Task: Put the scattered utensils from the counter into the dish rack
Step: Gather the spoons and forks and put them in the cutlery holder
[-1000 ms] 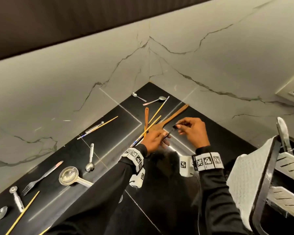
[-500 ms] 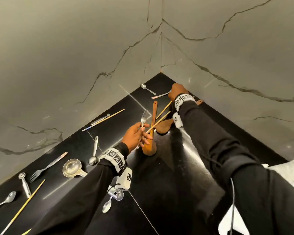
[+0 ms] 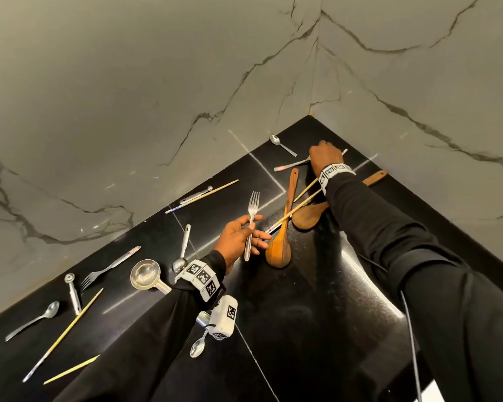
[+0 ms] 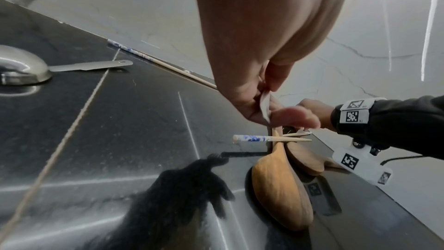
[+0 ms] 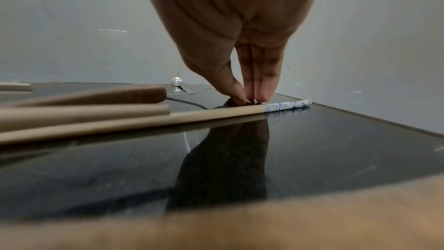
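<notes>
My left hand [image 3: 238,236] hovers over the black counter [image 3: 302,314] and grips a steel fork [image 3: 253,210] by its handle, tines up; the left wrist view shows that handle [image 4: 264,107] pinched between thumb and fingers. My right hand [image 3: 324,153] reaches into the far corner. Its thumb and fingertips [image 5: 250,98] pinch together on the counter at the bowl end of a steel spoon [image 3: 291,166], just behind a blue-tipped chopstick [image 5: 216,112]; the bowl itself is hidden. Two wooden spatulas [image 3: 279,242] [image 3: 307,217] lie between the hands. The dish rack is out of view.
Marble walls meet at the corner [image 3: 312,111] close behind my right hand, with a small spoon [image 3: 282,146] beside it. To the left lie a steel ladle [image 3: 144,275], a scoop [image 3: 183,248], another fork [image 3: 105,269], a spoon [image 3: 38,317] and several chopsticks [image 3: 67,332].
The fork passed from both hands to my left hand alone. My right hand stretched out to the far corner and came down on the counter. The dish rack slid out of view.
</notes>
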